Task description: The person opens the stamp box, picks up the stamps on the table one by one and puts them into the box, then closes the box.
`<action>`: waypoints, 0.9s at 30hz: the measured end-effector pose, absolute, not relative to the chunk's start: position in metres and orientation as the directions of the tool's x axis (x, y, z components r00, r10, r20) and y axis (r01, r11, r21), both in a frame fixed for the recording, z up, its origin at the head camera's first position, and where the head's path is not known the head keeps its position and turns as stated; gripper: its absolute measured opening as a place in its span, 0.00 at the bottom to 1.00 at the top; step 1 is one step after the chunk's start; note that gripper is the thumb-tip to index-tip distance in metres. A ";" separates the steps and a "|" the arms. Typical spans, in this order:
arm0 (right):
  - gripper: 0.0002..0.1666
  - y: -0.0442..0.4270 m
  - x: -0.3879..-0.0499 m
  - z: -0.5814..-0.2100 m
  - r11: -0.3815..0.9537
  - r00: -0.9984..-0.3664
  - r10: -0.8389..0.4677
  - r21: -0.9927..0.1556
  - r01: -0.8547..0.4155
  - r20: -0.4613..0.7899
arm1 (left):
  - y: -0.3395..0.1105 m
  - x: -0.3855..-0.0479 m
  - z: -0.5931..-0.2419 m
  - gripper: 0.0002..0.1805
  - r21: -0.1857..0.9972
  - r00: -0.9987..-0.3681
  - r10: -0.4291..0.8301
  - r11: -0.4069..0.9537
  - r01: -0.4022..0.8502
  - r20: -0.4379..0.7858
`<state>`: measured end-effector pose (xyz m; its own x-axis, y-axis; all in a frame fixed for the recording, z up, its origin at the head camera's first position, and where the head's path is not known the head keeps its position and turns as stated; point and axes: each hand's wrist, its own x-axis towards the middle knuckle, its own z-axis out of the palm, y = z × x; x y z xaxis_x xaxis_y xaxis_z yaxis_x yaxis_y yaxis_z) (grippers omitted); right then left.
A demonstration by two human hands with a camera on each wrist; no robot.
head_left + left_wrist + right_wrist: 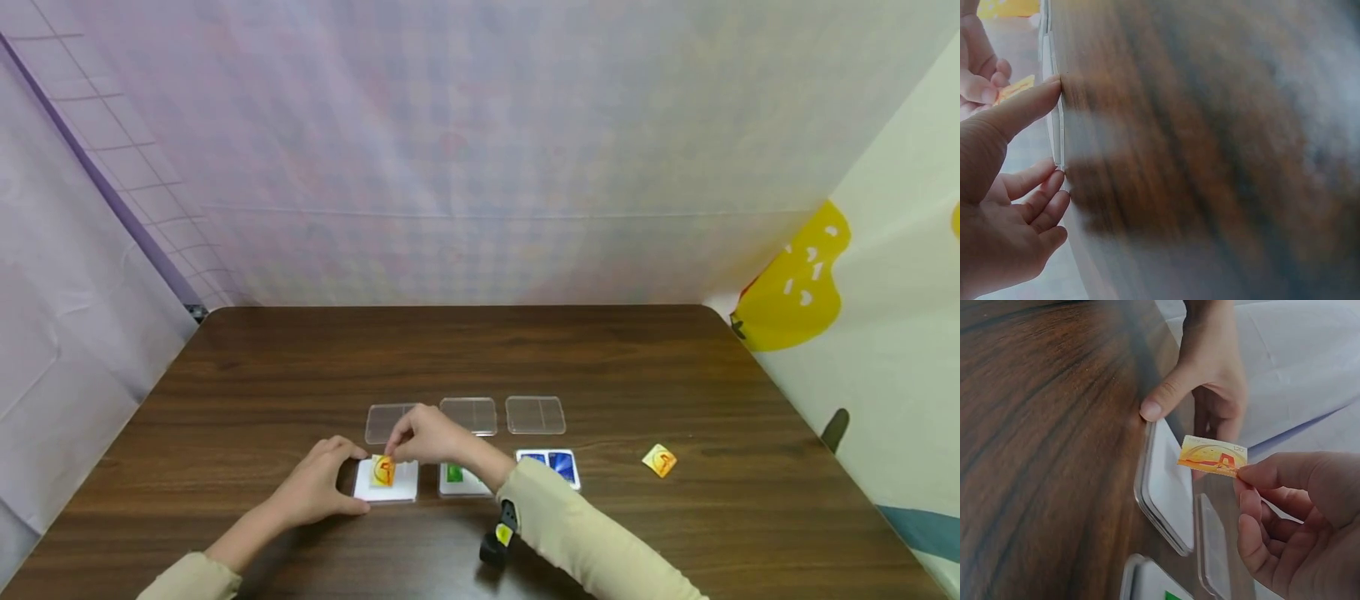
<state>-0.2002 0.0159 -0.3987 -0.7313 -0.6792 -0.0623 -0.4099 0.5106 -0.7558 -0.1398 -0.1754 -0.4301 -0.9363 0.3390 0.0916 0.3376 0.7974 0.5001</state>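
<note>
An orange-yellow stamp is pinched at one edge between the thumb and forefinger of my right hand. It is over the left half of a white-based clear case, the leftmost of the near row. My left hand touches that case's left edge, thumb at the near corner and fingers at the far one. In the left wrist view the stamp shows partly behind my left thumb.
A case with green stamps is partly under my right forearm, and one with blue stamps lies right of it. Three clear lids lie behind. Another orange-yellow stamp rests on the table at right.
</note>
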 end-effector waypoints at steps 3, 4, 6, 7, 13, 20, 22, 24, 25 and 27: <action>0.03 0.011 -0.200 -0.403 0.514 -0.741 -0.665 -0.777 -0.365 -0.092 | -0.175 -0.140 -0.431 0.33 0.497 -0.934 0.343 0.796 0.344 0.098; 0.03 0.010 -0.200 -0.405 0.510 -0.742 -0.664 -0.782 -0.358 -0.093 | -0.175 -0.140 -0.431 0.33 0.497 -0.934 0.343 0.796 0.345 0.099; 0.03 0.007 -0.200 -0.408 0.507 -0.746 -0.661 -0.782 -0.362 -0.083 | -0.175 -0.140 -0.431 0.33 0.496 -0.933 0.345 0.795 0.348 0.102; 0.03 0.006 -0.200 -0.409 0.507 -0.748 -0.659 -0.778 -0.369 -0.075 | -0.175 -0.140 -0.431 0.33 0.497 -0.933 0.345 0.795 0.349 0.103; 0.04 -0.001 -0.198 -0.416 0.538 -0.760 -0.650 -0.699 -0.470 0.010 | -0.175 -0.139 -0.430 0.33 0.498 -0.933 0.344 0.795 0.347 0.101; 0.04 -0.006 -0.195 -0.420 0.599 -0.771 -0.631 -0.583 -0.549 0.078 | -0.176 -0.139 -0.432 0.33 0.504 -0.931 0.350 0.789 0.352 0.102; 0.04 -0.006 -0.194 -0.420 0.607 -0.777 -0.625 -0.575 -0.549 0.082 | -0.176 -0.140 -0.432 0.33 0.506 -0.931 0.350 0.788 0.352 0.102; 0.05 -0.007 -0.193 -0.420 0.613 -0.779 -0.621 -0.567 -0.550 0.084 | -0.176 -0.140 -0.432 0.33 0.506 -0.932 0.349 0.788 0.350 0.102; 0.05 -0.007 -0.193 -0.420 0.615 -0.779 -0.621 -0.563 -0.552 0.085 | -0.176 -0.140 -0.432 0.33 0.504 -0.932 0.347 0.790 0.349 0.101; 0.05 -0.008 -0.193 -0.420 0.620 -0.779 -0.622 -0.557 -0.552 0.080 | -0.176 -0.140 -0.432 0.33 0.503 -0.933 0.345 0.792 0.347 0.101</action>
